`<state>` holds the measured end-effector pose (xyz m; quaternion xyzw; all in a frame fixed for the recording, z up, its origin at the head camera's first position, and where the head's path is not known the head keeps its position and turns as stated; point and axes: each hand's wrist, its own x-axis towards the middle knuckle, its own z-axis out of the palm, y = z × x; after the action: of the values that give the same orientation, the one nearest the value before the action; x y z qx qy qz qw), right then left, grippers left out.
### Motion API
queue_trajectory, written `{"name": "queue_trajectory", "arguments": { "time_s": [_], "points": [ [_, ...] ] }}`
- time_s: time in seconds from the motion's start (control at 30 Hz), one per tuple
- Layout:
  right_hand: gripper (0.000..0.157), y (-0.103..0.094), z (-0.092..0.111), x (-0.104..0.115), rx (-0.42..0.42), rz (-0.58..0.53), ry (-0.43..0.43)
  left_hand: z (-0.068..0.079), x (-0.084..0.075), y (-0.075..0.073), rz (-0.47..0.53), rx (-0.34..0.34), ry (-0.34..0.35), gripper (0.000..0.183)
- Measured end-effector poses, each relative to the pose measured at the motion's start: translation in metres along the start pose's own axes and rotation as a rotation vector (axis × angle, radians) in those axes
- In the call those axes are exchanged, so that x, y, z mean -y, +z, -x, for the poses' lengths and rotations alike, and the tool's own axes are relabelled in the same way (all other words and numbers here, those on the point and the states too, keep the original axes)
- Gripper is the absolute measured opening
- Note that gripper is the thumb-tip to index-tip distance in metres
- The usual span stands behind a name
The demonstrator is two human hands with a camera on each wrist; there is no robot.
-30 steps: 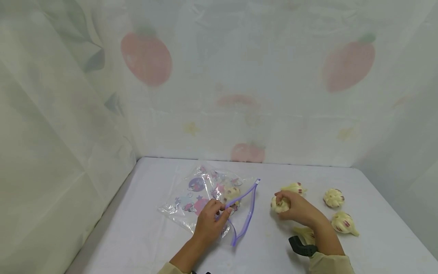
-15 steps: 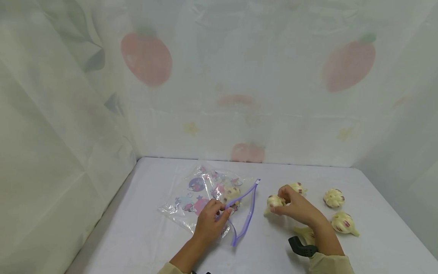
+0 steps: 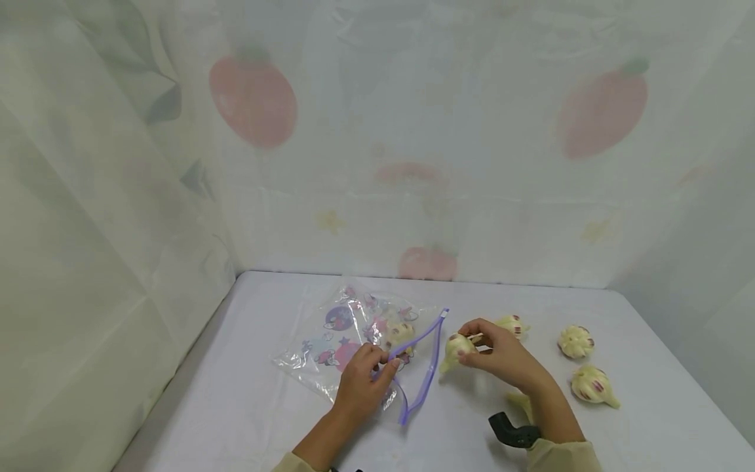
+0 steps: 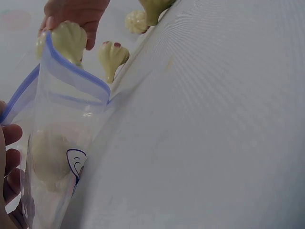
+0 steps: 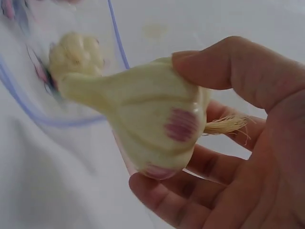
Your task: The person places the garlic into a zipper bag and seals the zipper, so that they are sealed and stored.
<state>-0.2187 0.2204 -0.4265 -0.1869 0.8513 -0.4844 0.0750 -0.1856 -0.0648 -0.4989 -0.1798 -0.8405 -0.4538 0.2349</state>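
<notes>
My right hand point(image 3: 501, 354) grips a garlic bulb point(image 5: 152, 109), cream with purple patches and a tuft of root fibres toward the palm. Its stem points at the mouth of a clear zip bag point(image 3: 321, 334) printed with coloured pictures. The bag's purple zip edge point(image 3: 426, 387) stands spread apart. With thumb and fingers my left hand point(image 3: 362, 383) pinches the near side of that edge. Inside the bag lies another garlic bulb point(image 5: 76, 55), seen through the plastic in the left wrist view too. The held bulb is right beside the opening.
To the right on the white table point(image 3: 236, 406) lie more garlic bulbs: one at the back point(image 3: 512, 324), a round one point(image 3: 575, 341) and one with its stem forward point(image 3: 592, 385). Another bulb point(image 3: 520, 401) is partly hidden under my right forearm. A printed curtain point(image 3: 501, 216) hangs behind.
My right hand has moved left with the garlic bulb, turning it so the stem faces the bag's mouth. My left hand and the bag have stayed in place.
</notes>
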Motion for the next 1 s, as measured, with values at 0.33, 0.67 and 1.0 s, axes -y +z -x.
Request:
{"name": "queue_trajectory", "arguments": {
  "time_s": [0.33, 0.67, 1.0],
  "points": [
    [0.042, 0.044, -0.01, 0.011, -0.064, -0.044, -0.011, 0.001, -0.001, 0.0, 0.008, 0.018, -0.04, 0.01],
    [0.034, 0.076, -0.015, 0.002, -0.055, 0.19, -0.149, 0.001, -0.002, 0.0, 0.016, 0.021, -0.044, 0.009],
    [0.022, 0.079, -0.016, 0.003, 0.002, 0.221, -0.155, 0.0, -0.002, -0.003, -0.006, 0.018, -0.043, 0.008]
  ]
}}
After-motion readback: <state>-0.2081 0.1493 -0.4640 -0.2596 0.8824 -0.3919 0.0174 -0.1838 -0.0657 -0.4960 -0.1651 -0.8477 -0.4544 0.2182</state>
